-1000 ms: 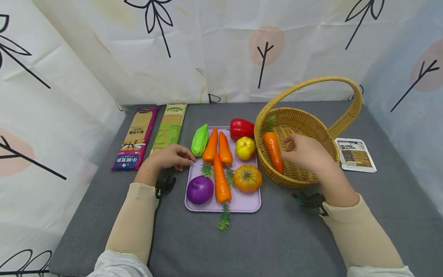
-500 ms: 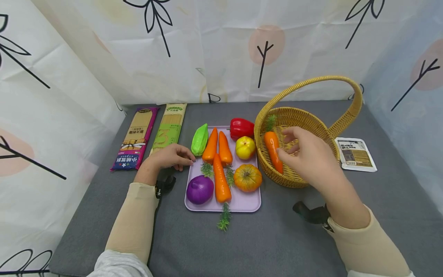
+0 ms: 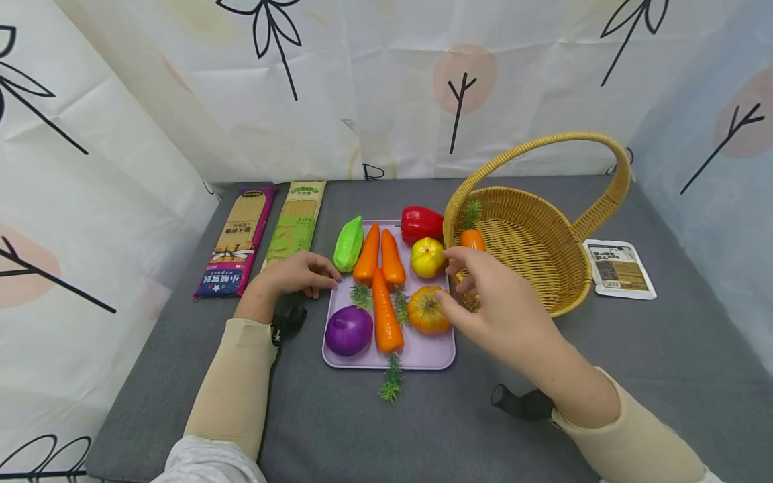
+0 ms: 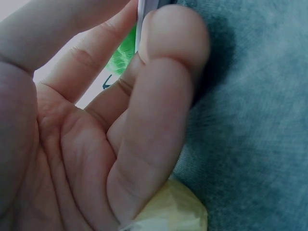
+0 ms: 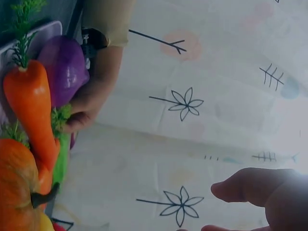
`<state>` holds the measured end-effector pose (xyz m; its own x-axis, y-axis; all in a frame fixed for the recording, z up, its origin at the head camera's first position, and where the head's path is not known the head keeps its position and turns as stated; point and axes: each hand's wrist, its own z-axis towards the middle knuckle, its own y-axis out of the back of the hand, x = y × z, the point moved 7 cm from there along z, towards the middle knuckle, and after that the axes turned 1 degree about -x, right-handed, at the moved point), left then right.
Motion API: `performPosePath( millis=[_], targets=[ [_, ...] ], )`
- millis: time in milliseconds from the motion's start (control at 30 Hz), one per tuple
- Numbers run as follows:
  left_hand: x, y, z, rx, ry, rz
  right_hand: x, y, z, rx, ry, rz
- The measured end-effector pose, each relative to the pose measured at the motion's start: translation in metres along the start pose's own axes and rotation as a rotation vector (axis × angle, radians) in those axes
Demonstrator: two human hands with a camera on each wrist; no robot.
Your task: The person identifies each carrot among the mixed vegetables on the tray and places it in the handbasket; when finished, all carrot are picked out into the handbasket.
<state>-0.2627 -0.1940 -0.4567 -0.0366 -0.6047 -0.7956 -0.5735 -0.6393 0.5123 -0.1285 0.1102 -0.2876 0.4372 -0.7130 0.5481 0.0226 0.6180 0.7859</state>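
My left hand (image 3: 296,274) rests at the left edge of a pale purple tray (image 3: 423,362), fingers loosely curled and touching the rim. My right hand (image 3: 501,315) hovers between the tray and a wicker basket (image 3: 555,268), its thumb and fingers apart with nothing between them. Nearest to it lies a small orange pumpkin (image 3: 426,312), with a yellow pumpkin-shaped vegetable (image 3: 427,258) behind. Three carrots, the front one (image 3: 386,322) pointing at me, share the tray with a purple eggplant-like vegetable (image 3: 349,331). A carrot (image 3: 473,239) in the basket is partly hidden by my right hand.
At the tray's back are a green ridged vegetable (image 3: 348,245) and a red bell pepper (image 3: 421,225). Two noodle packs, one purple (image 3: 235,241) and one green (image 3: 296,221), lie at the left. A flat white packet (image 3: 620,270) lies right of the basket, whose handle arches high.
My right hand has come out of the basket and moved left and toward me, over to the tray's right side, with its fingers spread wider. My left hand stays put.
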Motion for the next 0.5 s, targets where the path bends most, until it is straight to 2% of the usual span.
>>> performPosePath(
  millis=[267, 400, 500],
  targets=[
    [-0.001, 0.000, 0.000, -0.001, 0.003, 0.002, 0.018, -0.034, -0.009, 0.096, 0.075, -0.003],
    [0.000, 0.000, 0.001, -0.001, 0.013, 0.000, 0.023, -0.058, -0.014, 0.148, 0.129, -0.026],
    [0.001, 0.000, 0.001, 0.002, 0.016, -0.009, 0.022, -0.079, -0.017, 0.203, 0.135, -0.049]
  ],
)
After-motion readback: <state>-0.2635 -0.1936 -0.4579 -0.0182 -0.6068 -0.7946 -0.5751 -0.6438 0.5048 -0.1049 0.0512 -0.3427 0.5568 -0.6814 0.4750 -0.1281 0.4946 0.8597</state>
